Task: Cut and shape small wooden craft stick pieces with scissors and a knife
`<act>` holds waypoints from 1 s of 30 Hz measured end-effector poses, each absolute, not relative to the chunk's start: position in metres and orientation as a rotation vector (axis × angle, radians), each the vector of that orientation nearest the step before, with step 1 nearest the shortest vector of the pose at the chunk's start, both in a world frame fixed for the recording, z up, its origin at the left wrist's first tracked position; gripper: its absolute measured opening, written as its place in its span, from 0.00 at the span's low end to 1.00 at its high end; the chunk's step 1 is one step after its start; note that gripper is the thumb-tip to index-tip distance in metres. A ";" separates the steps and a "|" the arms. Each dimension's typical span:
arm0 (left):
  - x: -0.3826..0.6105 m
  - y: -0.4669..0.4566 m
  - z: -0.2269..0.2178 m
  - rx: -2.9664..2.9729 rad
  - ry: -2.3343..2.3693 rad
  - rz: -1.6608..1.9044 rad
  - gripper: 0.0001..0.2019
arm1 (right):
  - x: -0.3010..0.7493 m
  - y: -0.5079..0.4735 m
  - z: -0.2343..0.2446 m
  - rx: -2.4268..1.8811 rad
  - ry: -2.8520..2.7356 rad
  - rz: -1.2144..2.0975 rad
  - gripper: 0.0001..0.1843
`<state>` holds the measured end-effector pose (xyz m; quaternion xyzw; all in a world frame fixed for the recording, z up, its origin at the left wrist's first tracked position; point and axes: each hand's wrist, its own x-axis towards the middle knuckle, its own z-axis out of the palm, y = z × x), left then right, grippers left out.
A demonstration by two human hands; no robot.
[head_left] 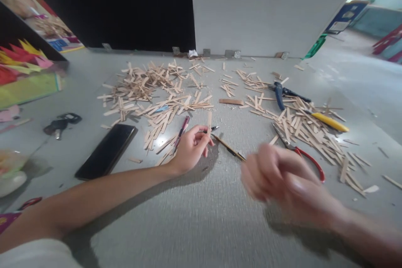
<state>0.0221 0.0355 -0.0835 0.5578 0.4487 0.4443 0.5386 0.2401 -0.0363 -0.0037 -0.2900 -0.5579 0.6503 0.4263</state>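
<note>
My left hand [191,148] pinches a short flat wooden craft stick [209,122] upright between thumb and fingers. Behind its fingertips the dark tip of a pen [215,128] shows. A purple pen [182,130] lies just left of this hand. My right hand [279,176] is raised over the table and smeared by motion. Its fingers are curled closed, and what they hold, if anything, is hidden. A thin gold-and-black pen-like stick [228,147] lies between my hands, its near end close to my right knuckles.
Craft-stick pieces [141,81] lie heaped at the back left; more pieces [317,138] spread on the right among red-handled scissors [309,163], a yellow-handled tool [329,121] and a blue-handled cutter [279,94]. A phone [106,150] and keys [59,125] are left. A black-and-white board [251,8] stands behind.
</note>
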 end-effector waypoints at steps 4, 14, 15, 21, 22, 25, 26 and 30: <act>0.022 0.034 -0.082 1.384 1.050 1.033 0.17 | 0.219 -0.002 -0.046 -0.940 -1.039 1.582 0.30; 0.020 0.023 -0.076 1.573 0.994 0.919 0.11 | 0.235 0.011 -0.079 -1.120 -1.016 1.488 0.29; 0.020 0.023 -0.076 1.582 0.992 0.913 0.11 | 0.235 0.011 -0.079 -1.124 -1.023 1.478 0.29; 0.020 0.023 -0.076 1.607 0.982 0.886 0.12 | 0.234 0.014 -0.086 -1.101 -1.044 1.432 0.30; 0.020 0.024 -0.076 1.607 0.981 0.884 0.12 | 0.234 0.014 -0.086 -1.096 -1.045 1.426 0.31; 0.020 0.024 -0.077 1.605 0.984 0.879 0.11 | 0.233 0.014 -0.086 -1.093 -1.056 1.392 0.31; 0.020 0.024 -0.077 1.604 0.984 0.879 0.11 | 0.233 0.014 -0.085 -1.098 -1.067 1.379 0.30; 0.020 0.024 -0.076 1.605 0.986 0.876 0.12 | 0.232 0.009 -0.081 -1.138 -1.148 1.336 0.29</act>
